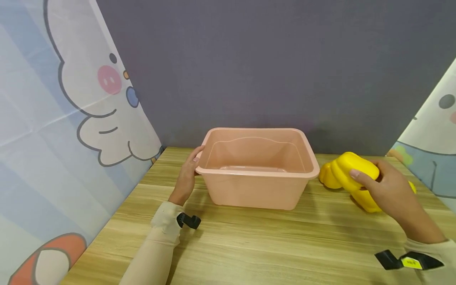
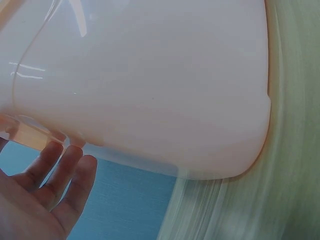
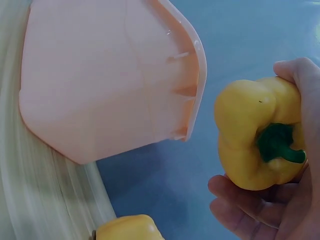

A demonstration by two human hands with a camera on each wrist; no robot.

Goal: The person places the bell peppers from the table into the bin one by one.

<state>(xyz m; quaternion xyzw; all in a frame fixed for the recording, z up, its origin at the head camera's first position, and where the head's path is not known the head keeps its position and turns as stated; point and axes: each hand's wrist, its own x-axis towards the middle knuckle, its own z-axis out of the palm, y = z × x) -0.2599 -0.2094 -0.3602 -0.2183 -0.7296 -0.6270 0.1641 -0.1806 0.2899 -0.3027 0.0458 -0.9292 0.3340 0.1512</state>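
A pink plastic tub [image 1: 253, 190] stands upright on the wooden table. My left hand [image 1: 186, 178] holds its left rim; in the left wrist view the fingers [image 2: 80, 185] reach up to the underside of that rim. To the right of the tub, my right hand [image 1: 390, 190] grips a yellow bell pepper [image 1: 350, 168] above the table. The right wrist view shows this pepper [image 3: 245, 130] with its green stem, between the thumb and the curled fingers. Another yellow pepper [image 1: 328, 177] lies behind it, and more yellow [image 1: 367, 200] shows below the hand, partly hidden.
The wood-grain table [image 1: 249, 245] runs up to a dark grey backdrop [image 1: 263, 63]. Cartoon-printed cloths hang at the left [image 1: 85, 118] and right [image 1: 439, 158] edges. The tub's inner floor [image 1: 249, 169] shows.
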